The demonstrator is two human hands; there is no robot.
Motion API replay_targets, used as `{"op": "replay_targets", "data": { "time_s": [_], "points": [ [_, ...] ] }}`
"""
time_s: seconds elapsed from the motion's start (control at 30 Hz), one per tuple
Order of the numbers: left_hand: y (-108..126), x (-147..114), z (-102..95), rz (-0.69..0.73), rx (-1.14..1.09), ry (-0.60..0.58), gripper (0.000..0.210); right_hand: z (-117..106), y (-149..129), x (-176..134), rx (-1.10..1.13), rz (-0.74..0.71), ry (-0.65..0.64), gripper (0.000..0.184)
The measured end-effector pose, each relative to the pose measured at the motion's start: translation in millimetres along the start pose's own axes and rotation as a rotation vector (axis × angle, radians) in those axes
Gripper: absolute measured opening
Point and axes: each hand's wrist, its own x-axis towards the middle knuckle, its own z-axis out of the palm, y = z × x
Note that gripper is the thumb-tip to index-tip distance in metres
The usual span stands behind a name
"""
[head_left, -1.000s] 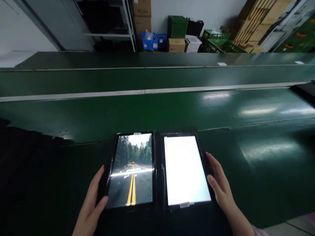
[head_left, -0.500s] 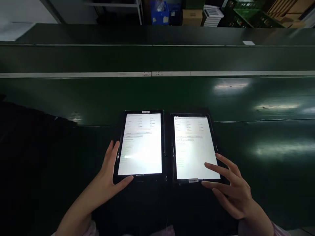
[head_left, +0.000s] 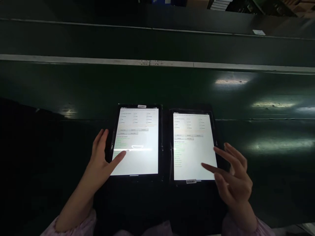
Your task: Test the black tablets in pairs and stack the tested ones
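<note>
Two tablets with lit white screens lie side by side on a dark green surface. Over the lower left part of the left tablet (head_left: 145, 160) reaches the thumb of my left hand (head_left: 100, 160), its other fingers at the tablet's left edge. The right tablet (head_left: 192, 154) has my right hand (head_left: 233, 177) at its lower right, one finger over the screen and the others spread near the edge. Checkboxes, grey buttons and green text lines show on both screens. A small label sits on the left tablet's top edge and another on the right tablet's bottom edge.
A pale strip (head_left: 118, 61) runs across the green bench (head_left: 81, 85) beyond the tablets. On the raised ledge lies a small white paper (head_left: 259, 32). Stacked white items (head_left: 220, 5) and crates stand at the far back.
The view has tipped downward. My left thumb has moved from the tablet's bottom edge up over the screen. My right hand's fingers have shifted, and the screen text looks sharper.
</note>
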Motion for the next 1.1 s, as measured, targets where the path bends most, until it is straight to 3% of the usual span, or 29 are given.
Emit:
{"op": "replay_targets", "data": {
  "time_s": [0.17, 0.4, 0.67, 0.8, 0.9, 1.1],
  "points": [
    [-11, 5, -8.6, 0.019, -0.233, -0.099, 0.115, 9, -21, 6, -0.022, -0.059, -0.046, 0.026],
    [-18, 5, -27.7, -0.006, -0.128, -0.298, 0.139, -1, -23, 7, 0.037, -0.066, -0.065, 0.031],
    [-17, 2, -31.2, 0.001, -0.112, -0.308, 0.136, -6, -24, 7, 0.082, -0.094, -0.166, 0.035],
    [-16, 3, -34.2, 0.011, -0.086, -0.295, 0.124, -6, -17, 2, -0.035, -0.030, -0.098, 0.029],
    [-16, 2, -35.5, 0.000, -0.097, -0.305, 0.127, -6, -16, 0, -0.016, -0.032, -0.045, 0.029],
    [-20, -1, -40.9, -0.026, -0.129, -0.339, 0.121, 0, -27, 4, 0.072, -0.062, -0.113, 0.027]
  ]
}}
